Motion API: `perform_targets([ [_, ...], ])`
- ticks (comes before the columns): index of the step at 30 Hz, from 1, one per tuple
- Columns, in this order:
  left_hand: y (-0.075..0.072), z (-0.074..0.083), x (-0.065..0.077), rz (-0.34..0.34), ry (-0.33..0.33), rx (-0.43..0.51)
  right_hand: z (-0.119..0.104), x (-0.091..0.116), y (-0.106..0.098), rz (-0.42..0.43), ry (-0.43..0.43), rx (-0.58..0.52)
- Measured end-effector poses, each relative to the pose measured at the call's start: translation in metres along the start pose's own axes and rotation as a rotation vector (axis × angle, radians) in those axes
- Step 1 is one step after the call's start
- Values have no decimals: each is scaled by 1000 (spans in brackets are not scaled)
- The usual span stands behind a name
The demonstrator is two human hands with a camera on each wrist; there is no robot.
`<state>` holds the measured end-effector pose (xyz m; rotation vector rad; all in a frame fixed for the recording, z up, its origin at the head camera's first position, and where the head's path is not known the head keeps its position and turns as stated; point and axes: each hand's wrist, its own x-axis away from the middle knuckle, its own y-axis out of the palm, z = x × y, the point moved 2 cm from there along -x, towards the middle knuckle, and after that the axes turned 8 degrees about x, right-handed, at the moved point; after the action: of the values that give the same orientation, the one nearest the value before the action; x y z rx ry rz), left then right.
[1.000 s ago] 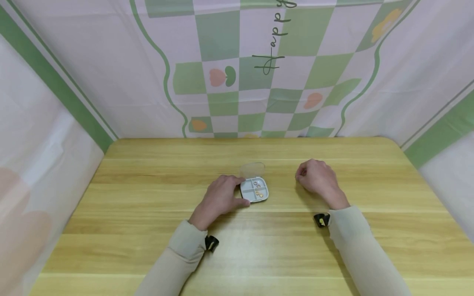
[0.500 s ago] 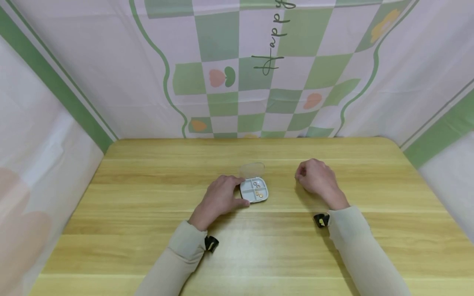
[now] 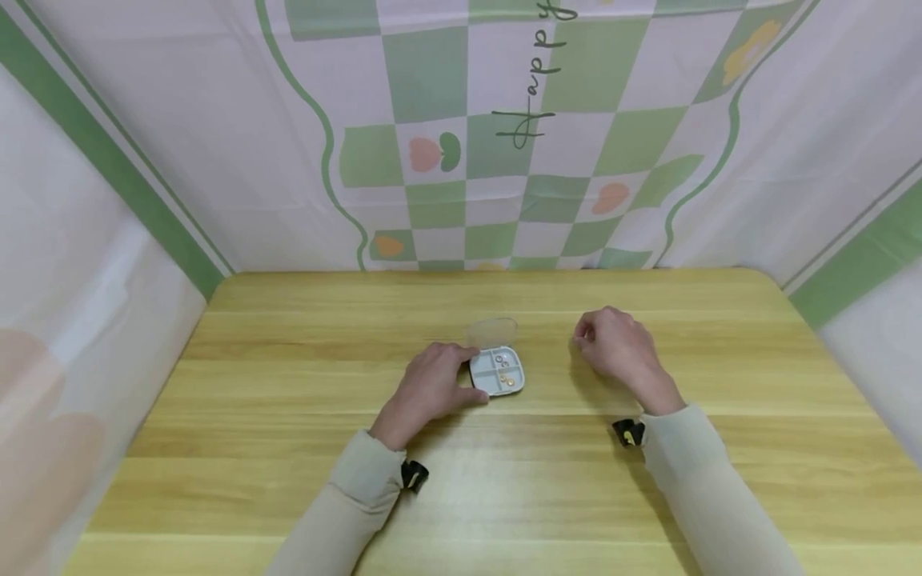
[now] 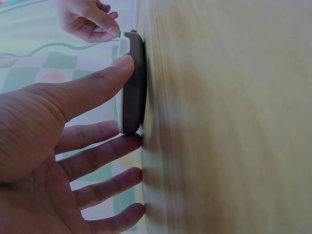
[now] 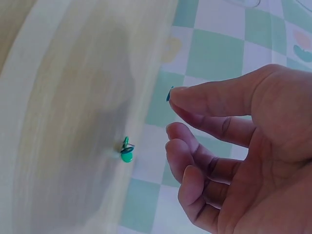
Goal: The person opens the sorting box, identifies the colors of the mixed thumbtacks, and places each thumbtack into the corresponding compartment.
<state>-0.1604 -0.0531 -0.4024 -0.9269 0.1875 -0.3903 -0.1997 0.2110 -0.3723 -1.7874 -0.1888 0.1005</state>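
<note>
A pale pill box (image 3: 495, 372) with four compartments lies on the table, its clear lid (image 3: 493, 331) swung up at the back. Several tiny round metallic pieces (image 3: 505, 379) sit in its right-hand compartments. My left hand (image 3: 429, 386) holds the box by its left side, thumb at the front edge and index finger at the back; the other fingers spread out in the left wrist view. To the right, my right hand (image 5: 234, 151) pinches a tiny teal-green piece (image 5: 169, 93), mostly hidden by thumb and finger. Small green thumbtack-like pieces (image 5: 127, 152) lie on the table below that hand.
The wooden table (image 3: 504, 488) stretches out on all sides of the hands. At its back edge hangs a green-and-white checked curtain (image 3: 497, 184). White cloth with green stripes (image 3: 122, 176) hangs at both sides.
The head view has shifted slightly. Both hands and the pill box stay nearly where they were.
</note>
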Motion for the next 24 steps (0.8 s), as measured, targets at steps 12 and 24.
perform_targets([
  [12,0,-1,0,-4,-3,-13,-17,7,-13,113,-123,66],
  [24,-1,0,-1,-9,-9,-13,-34,13,-19,115,-220,42],
])
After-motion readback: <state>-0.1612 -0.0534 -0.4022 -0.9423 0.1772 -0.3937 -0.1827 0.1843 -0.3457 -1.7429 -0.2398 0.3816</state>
